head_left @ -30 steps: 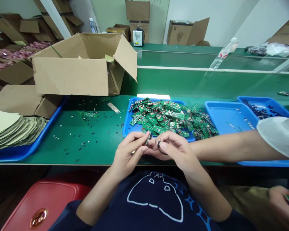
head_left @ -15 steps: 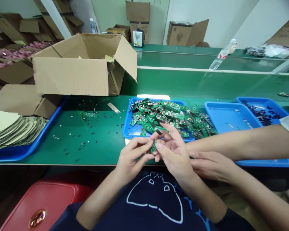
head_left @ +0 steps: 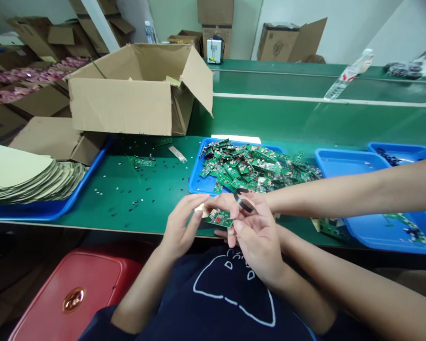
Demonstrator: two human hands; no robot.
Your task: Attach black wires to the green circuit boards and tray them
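My right hand (head_left: 261, 232) pinches the right end of a small green circuit board (head_left: 219, 218) with red and pale parts. A black ring-shaped tool or band (head_left: 244, 201) is at its fingers. At the board's left, my left hand (head_left: 182, 222) has thumb and fingers around something small and pale that I cannot make out. Another person's forearm (head_left: 341, 192) comes in from the right, its hand reaching in between mine, partly hidden behind them. Beyond lies a heap of green boards (head_left: 248, 166) in and beside a blue tray (head_left: 196, 177).
A large open cardboard box (head_left: 122, 106) stands behind at the left. Stacked pale sheets (head_left: 39, 180) lie in a blue tray at far left. More blue trays (head_left: 355, 163) are at right, a bottle (head_left: 346, 76) behind them. A red stool (head_left: 81, 284) is lower left.
The other person's arms have reached left, bringing a hand between mine. The board now shows flatter and more fully, and my left fingers are farther from my right. The view has shifted slightly.
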